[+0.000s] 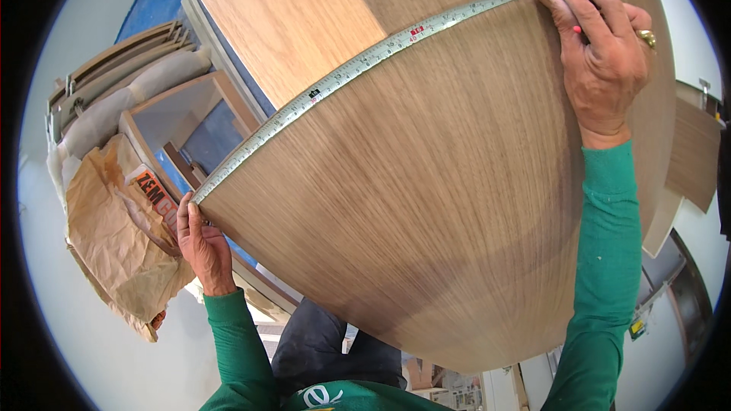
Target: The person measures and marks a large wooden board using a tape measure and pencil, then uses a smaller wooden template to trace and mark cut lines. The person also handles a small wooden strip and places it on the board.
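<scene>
a wood panel (426, 205) filled the centre of the frame, with a tape measure (343, 72) stretched across it. the left hand (199, 240) pinched the tape at the panel's left edge. the right hand (601, 61), fingers closed, pressed its far end down at upper right.

Tape measure (358, 65): lies across the panel (426, 205), edge to edge.
Hands: left hand (199, 240) at tape's left end, right hand (601, 61) at right end.
Paper bag (114, 236): left of panel.
</scene>
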A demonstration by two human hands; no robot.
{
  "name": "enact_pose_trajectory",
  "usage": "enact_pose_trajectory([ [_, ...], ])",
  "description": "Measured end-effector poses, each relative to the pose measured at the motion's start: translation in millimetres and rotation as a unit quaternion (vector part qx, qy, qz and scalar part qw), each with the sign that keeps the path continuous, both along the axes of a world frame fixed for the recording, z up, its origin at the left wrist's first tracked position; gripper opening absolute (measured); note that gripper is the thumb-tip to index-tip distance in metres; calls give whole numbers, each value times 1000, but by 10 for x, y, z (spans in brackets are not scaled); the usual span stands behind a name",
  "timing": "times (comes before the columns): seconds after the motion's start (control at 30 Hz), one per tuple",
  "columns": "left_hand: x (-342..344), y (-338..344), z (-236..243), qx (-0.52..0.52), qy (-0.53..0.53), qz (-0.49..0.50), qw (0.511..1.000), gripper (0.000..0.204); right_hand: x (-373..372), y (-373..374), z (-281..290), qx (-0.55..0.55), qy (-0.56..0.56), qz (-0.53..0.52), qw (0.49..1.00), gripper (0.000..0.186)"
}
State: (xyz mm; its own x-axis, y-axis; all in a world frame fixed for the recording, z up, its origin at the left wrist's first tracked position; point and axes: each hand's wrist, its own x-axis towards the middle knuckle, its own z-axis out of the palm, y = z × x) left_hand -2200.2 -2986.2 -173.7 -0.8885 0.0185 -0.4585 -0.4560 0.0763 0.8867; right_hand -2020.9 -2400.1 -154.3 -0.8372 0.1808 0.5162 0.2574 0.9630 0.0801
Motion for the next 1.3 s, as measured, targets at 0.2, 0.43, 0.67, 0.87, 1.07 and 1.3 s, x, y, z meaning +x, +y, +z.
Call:
enact_pose_trajectory([
  [0.2, 16, 95, 84, 4, 4, 15, 1000, 38, 2, 0, -17, 12, 6, -16, 1000, 28],
  [0.43, 24, 108, 74, 3, 3, 10, 1000, 40, 20, 30, -33, 16, 10, -2, 1000, 30],
  [0.67, 31, 45, 29, 13, 12, 3, 1000, 37, -29, -37, -4, 22, 19, -33, 999, 29],
  [0.87, -41, 6, 8, 9, -15, -6, 1000, 34, -12, -12, 24, 21, -2, -83, 996, 25],
  [1.07, -221, 22, 157, -16, -54, -31, 998, 34, 60, 51, 390, 29, -159, -29, 986, 24],
  [1.3, -255, -299, 301, -65, -49, -77, 994, 38, 417, -329, 1156, -75, -358, 20, 931, 32],
])
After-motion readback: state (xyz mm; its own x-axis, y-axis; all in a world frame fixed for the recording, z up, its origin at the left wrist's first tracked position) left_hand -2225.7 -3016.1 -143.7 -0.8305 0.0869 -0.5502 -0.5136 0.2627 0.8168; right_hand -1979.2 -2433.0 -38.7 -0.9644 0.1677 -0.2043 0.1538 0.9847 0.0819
